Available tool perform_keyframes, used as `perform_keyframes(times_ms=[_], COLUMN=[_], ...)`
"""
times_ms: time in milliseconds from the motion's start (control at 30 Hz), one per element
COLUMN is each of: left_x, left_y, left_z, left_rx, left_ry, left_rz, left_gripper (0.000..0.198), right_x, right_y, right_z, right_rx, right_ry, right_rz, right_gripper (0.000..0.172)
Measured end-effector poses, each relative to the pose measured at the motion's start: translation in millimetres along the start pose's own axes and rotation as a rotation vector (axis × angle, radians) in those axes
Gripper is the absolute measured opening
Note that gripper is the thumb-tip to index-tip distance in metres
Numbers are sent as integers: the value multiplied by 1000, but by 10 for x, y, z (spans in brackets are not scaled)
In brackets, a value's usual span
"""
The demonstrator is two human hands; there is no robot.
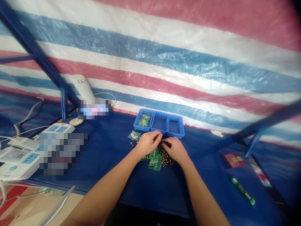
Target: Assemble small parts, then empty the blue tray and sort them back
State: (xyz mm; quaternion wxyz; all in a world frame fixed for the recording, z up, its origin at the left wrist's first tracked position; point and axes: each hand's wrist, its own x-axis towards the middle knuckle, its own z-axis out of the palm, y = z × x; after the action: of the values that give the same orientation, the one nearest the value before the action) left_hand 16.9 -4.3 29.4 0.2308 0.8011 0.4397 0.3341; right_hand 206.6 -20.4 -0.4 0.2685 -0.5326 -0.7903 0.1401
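My left hand [148, 143] is above the small green packets [154, 163], its thumb and index finger pressed together; anything between them is too small to make out. Just to its right, my right hand [175, 150] is curled over a pile of small brass-coloured metal pieces [167, 159], fingertips bent down and partly hidden. The hands are close but apart. Behind them stand three joined blue bins: the left bin [142, 128] holds green packets, the middle bin [159, 128] and right bin [176, 135] each hold a few small pieces. Another packet [134, 135] lies left of my left hand.
White power strips [30, 161] with cables lie at the left, near a white cylindrical device [83, 89]. A red box [234, 160] and a green tube-like item [243, 191] are at the right. Blue metal bars [44, 67] flank the blue table [105, 138] before a striped sheet.
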Motion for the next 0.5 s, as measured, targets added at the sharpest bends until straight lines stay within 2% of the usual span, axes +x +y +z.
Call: perform_keyframes(times_ms=[233,500], left_x=[3,1], left_y=[4,-10], left_z=[5,14], left_rx=[32,26], left_ry=[2,-4], left_rz=[27,27], left_gripper=[27,27], right_x=[15,0], right_y=[41,-28], right_z=[35,-14], right_rx=[13,-24], right_ry=[-8,34], right_rz=[-33,-37], right_gripper=[18,23])
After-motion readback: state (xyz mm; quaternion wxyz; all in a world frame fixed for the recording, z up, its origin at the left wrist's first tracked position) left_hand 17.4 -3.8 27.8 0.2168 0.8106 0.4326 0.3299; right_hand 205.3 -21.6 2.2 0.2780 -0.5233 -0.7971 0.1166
